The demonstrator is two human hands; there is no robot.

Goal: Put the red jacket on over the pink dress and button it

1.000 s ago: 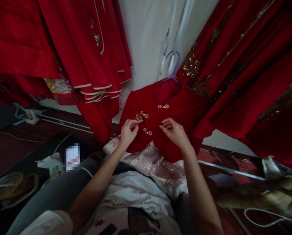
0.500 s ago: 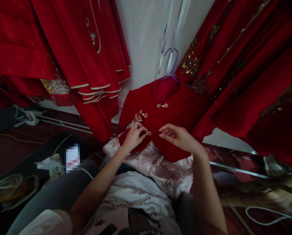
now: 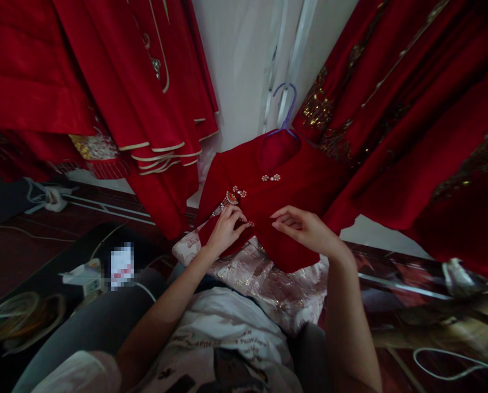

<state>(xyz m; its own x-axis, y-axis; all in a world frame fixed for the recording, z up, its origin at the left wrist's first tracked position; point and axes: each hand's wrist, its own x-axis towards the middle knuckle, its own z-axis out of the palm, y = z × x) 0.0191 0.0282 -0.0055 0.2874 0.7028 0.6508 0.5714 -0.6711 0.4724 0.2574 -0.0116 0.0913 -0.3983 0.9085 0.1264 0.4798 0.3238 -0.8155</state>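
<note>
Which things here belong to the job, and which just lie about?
Seemingly in use:
left hand, at the lower clasp
right hand, over the red top
hanger, at the neck
patterned cloth, beneath

Seemingly just about:
power strip
white cord
hung red garments

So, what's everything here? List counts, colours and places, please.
top: 1, red, centre
flower ornaments: 3 clusters, pearly, on the top
fan-shaped pendant: 1, red and pale, on the top
hanger: 1, purple, at the top's neck
patterned cloth: 1, pale pink, under the top
hanging garments: several, red, both sides
socket block: 1, white, left
blurred-out item: 1, white and red, left
cable loop: 1, white, lower right
shirt: 1, white, bottom
left hand: 1, bare, at the lowest cluster
right hand: 1, bare, at the top's right half
</note>
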